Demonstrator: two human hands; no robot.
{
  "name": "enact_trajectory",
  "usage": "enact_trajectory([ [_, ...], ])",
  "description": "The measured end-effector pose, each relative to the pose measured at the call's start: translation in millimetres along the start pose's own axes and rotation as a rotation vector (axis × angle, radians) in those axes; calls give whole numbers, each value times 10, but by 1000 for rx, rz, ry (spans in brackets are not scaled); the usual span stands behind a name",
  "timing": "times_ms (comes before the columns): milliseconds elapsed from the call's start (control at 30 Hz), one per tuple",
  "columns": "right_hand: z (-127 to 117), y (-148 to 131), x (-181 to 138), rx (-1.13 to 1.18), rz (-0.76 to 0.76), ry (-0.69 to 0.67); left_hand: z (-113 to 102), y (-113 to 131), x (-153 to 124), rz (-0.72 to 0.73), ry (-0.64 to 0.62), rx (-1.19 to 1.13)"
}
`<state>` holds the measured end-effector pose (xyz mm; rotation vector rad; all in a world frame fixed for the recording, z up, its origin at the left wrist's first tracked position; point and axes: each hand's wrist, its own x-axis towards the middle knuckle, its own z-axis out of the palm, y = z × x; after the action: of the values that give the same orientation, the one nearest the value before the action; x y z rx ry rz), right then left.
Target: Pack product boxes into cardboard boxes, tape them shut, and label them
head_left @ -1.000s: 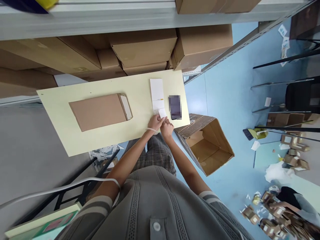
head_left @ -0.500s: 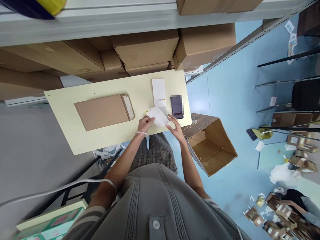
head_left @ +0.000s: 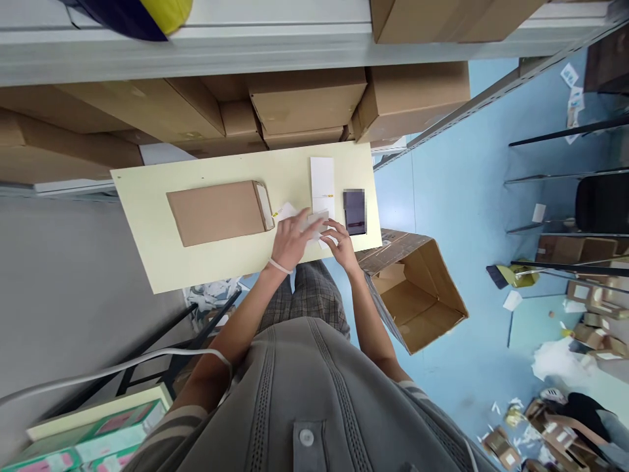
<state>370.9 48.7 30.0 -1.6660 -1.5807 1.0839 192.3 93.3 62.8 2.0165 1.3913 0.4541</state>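
My left hand [head_left: 289,241] reaches over the cream board with fingers stretched out, touching a small pale grey sheet [head_left: 320,217]. My right hand [head_left: 340,245] has its thumb and fingers curled at that sheet's right edge, seemingly pinching it. A white paper [head_left: 285,211] with a yellow mark sticks out behind my left fingers; the rest of it is hidden. Just beyond my hands, a white paper strip [head_left: 322,176] with a small yellow mark lies on the board. A dark phone [head_left: 354,211] rests to the right of it.
A flat brown carton [head_left: 216,213] lies left on the cream board [head_left: 147,196]. Brown boxes [head_left: 304,105] fill the shelf behind. An open cardboard box [head_left: 417,295] stands right of my legs. Far right, a person [head_left: 580,419] is among cartons.
My left hand has shifted from pinching the white paper's left edge to reaching across it with fingers extended. The pale grey sheet now shows between my hands. The view has shifted slightly.
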Motion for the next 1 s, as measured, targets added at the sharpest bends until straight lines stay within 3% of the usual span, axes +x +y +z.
enact_trajectory([
  [100, 0, -26, 6, -1, -41, 10, 5, 47, 24, 119, -118, 65],
  [367, -2, -52, -5, 27, 17, 42, -86, -9, 62, 127, -115, 195],
  [600, 110, 42, 27, 123, 139, 191, -80, -29, 10, 9, -10, 96],
  [733, 46, 205, -12, 144, 176, 321, -246, -179, 4, -91, 116, 114],
  [867, -42, 293, -94, 127, 170, 245, -492, -350, 12, -165, 221, 129],
  [1000, -112, 148, -171, 39, 147, 137, -677, -367, -7, -221, 250, 83],
])
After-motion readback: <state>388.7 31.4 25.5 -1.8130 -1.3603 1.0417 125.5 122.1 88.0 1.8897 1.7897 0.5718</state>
